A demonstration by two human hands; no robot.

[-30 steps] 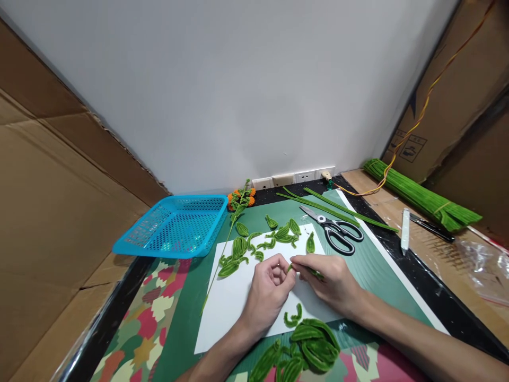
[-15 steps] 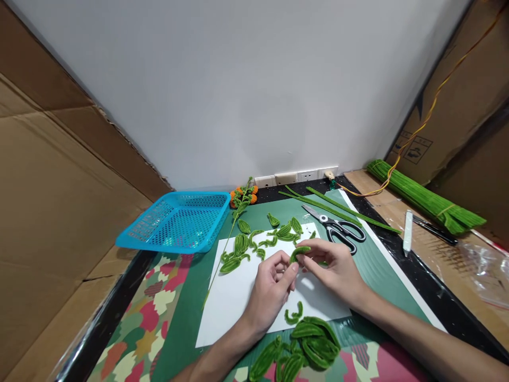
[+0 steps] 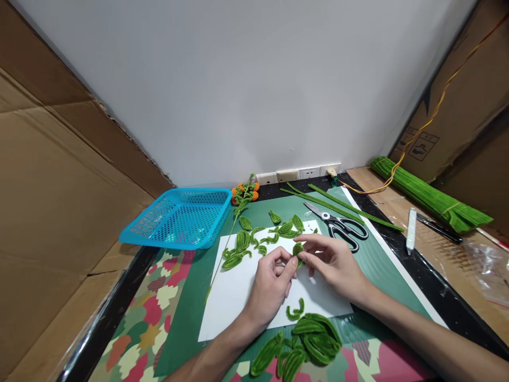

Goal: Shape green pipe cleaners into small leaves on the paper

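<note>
Bent upright since before, green pipe-cleaner leaf stays pinched between both hands.

I see a fuzzy green chenille leaf piece, matt and bristly. Under it lies a smooth matt white paper sheet on a glossy green plastic mat. The perforated bright blue plastic basket shines slightly. The scissors with bare metal blades and black plastic handles gleam. Brown cardboard walls look dull, rough.
</note>
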